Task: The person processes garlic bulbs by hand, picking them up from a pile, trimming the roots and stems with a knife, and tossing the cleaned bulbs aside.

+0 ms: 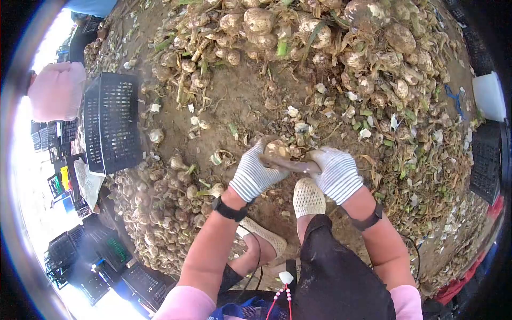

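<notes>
My left hand (254, 169), in a grey-and-white striped glove, is closed round a garlic bulb (278, 149) with dirty, pale skin. Opposite it, my right hand (337, 169) in a matching glove grips a flat, brownish blade-like tool (293, 165). The tool reaches across to the left fingers, just below the bulb; its exact kind I cannot tell. Under the hands lie dry stems and soil. A single garlic bulb with a green stem (216, 190) rests on the ground left of my left wrist.
A large heap of garlic with stalks (314, 34) spreads ahead. Another garlic pile (160, 213) lies at left, below a black crate (112, 122). Cut stalks and leaves (421, 186) cover the right side. A white bucket (489, 97) stands far right. A person's pink sleeve (57, 90) shows at left.
</notes>
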Available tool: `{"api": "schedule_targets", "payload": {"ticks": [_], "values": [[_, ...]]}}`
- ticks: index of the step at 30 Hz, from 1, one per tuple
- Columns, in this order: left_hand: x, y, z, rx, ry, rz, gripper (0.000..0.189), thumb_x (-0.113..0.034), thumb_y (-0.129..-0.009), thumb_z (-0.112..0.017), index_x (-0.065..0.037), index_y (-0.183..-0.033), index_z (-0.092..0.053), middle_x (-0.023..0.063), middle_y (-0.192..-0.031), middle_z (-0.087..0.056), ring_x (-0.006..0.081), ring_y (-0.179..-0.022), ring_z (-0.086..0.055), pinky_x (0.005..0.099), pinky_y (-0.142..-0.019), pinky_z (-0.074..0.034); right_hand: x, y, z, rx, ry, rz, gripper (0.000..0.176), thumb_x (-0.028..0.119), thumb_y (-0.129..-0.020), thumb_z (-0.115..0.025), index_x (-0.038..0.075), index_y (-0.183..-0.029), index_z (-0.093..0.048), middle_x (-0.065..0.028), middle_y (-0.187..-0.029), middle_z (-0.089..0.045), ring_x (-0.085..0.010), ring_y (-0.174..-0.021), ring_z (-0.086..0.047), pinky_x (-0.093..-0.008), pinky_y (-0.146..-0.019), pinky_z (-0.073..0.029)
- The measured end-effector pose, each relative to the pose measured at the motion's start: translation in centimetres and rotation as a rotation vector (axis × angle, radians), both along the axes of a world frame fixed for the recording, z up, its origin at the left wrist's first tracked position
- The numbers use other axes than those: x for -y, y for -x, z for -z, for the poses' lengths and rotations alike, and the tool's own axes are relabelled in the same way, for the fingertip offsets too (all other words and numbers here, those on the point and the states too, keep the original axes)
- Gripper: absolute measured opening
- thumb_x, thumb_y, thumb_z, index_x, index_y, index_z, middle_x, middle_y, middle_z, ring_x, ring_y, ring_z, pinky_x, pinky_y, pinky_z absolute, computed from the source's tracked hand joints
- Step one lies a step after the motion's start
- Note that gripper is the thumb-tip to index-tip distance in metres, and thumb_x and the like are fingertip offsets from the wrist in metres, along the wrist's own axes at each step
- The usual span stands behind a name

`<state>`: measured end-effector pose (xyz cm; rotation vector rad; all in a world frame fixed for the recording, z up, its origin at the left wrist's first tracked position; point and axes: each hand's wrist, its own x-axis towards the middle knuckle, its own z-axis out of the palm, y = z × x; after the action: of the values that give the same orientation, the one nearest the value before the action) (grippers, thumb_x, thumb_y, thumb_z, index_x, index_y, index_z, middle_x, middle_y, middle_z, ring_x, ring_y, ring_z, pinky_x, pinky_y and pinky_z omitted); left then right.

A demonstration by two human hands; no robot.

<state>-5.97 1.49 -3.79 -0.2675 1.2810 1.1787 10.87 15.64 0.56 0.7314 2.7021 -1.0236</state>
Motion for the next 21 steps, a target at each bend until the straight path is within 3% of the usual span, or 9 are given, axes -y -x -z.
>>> {"api": "schedule_targets", "payload": {"ticks": [2,10,11,12,14,16,18,20,21], "values": [[-0.7,-1.2,-1.7,0.219,-0.031,-0.152,0.059,-0.033,-0.082,-0.065,-0.007,-0.129,-0.042,0.0166,-0.123,-0.054,0.0259,-0.107,-0.057,0.038,-0.085,-0.05,0.7,0.8,-0.3,-0.069,-0.049,-0.054,0.015,0.018,-0.076,-0.061,0.006,-0.086,-0.062,-0.0153,-0.084,-0.063,-0.0324,-0.079,-0.064,-0.0435,-0.071,-0.051],[0.8,-3.5,-0.1,0.7,-0.365,-0.165,0.058,-0.047,-0.093,-0.042,-0.004,-0.132,-0.04,0.0178,-0.132,-0.046,0.0313,-0.12,-0.046,0.045,-0.101,-0.038,1.6,0.2,-0.3,-0.133,-0.218,-0.002,0.026,0.019,-0.079,-0.055,0.006,-0.102,-0.06,-0.0117,-0.086,-0.061,-0.0275,-0.079,-0.063,-0.0395,-0.073,-0.049],[0.9,-3.8,-0.3,0.655,-0.427,-0.089,0.059,-0.049,-0.094,-0.039,-0.004,-0.132,-0.04,0.0179,-0.133,-0.045,0.032,-0.121,-0.045,0.0459,-0.103,-0.037,1.6,0.1,-0.3,-0.177,-0.243,0.004,0.025,0.018,-0.079,-0.056,0.006,-0.1,-0.061,-0.0117,-0.084,-0.061,-0.0274,-0.076,-0.064,-0.0394,-0.07,-0.05],[1.5,-4.1,-1.1,0.032,-0.43,0.245,0.056,-0.047,-0.092,-0.045,-0.003,-0.127,-0.044,0.0175,-0.127,-0.05,0.0311,-0.116,-0.05,0.0447,-0.099,-0.041,1.6,0.1,-0.2,-0.224,-0.269,0.009,0.024,0.018,-0.079,-0.056,0.006,-0.098,-0.061,-0.0116,-0.082,-0.061,-0.0273,-0.074,-0.064,-0.0394,-0.067,-0.05],[0.6,-4.2,-4.3,-0.6,-0.396,0.561,0.054,-0.046,-0.09,-0.051,-0.002,-0.123,-0.049,0.0171,-0.12,-0.056,0.0303,-0.11,-0.056,0.0434,-0.095,-0.046,0.8,0.3,-0.4,-0.142,-0.252,-0.028,0.021,0.017,-0.078,-0.057,0.006,-0.095,-0.063,-0.0124,-0.081,-0.062,-0.0278,-0.072,-0.064,-0.0392,-0.065,-0.051],[-0.4,-4.3,-7.2,-0.823,-0.151,0.761,0.06,-0.043,-0.073,-0.07,-0.002,-0.113,-0.055,0.0146,-0.1,-0.065,0.0267,-0.093,-0.064,0.0392,-0.087,-0.051,-1.2,0.6,2.9,0.289,-0.257,0.006,0.014,0.016,-0.078,-0.058,0.006,-0.083,-0.066,-0.0155,-0.079,-0.065,-0.0301,-0.068,-0.066,-0.0397,-0.061,-0.055],[0.0,-4.6,-8.1,-0.921,-0.319,0.79,0.046,-0.012,-0.07,-0.073,-0.001,-0.111,-0.055,0.0043,-0.086,-0.065,0.0105,-0.081,-0.062,0.0262,-0.075,-0.052,-4.0,-3.4,6.2,0.182,-0.256,0.219,0.014,0.013,-0.079,-0.059,0.001,-0.083,-0.065,-0.0202,-0.083,-0.065,-0.0326,-0.078,-0.065,-0.042,-0.073,-0.054],[-0.1,-3.7,-8.1,-0.733,-0.092,0.519,0.046,-0.01,-0.07,-0.073,0.0,-0.112,-0.054,0.0054,-0.089,-0.065,0.01,-0.084,-0.061,0.0255,-0.076,-0.051,-4.0,-5.4,2.5,0.062,-0.202,0.511,0.017,0.01,-0.077,-0.065,0.0,-0.09,-0.066,-0.0201,-0.087,-0.066,-0.0336,-0.08,-0.064,-0.0399,-0.077,-0.052],[1.1,-2.5,-5.9,-0.76,-0.207,0.44,0.053,-0.016,-0.07,-0.074,-0.002,-0.115,-0.053,0.0073,-0.091,-0.064,0.0103,-0.085,-0.06,0.0281,-0.076,-0.051,-3.5,-7.0,4.7,-0.073,-0.123,0.579,0.018,0.011,-0.078,-0.064,0.0,-0.092,-0.067,-0.0202,-0.086,-0.066,-0.0334,-0.078,-0.064,-0.039,-0.074,-0.051]]}}
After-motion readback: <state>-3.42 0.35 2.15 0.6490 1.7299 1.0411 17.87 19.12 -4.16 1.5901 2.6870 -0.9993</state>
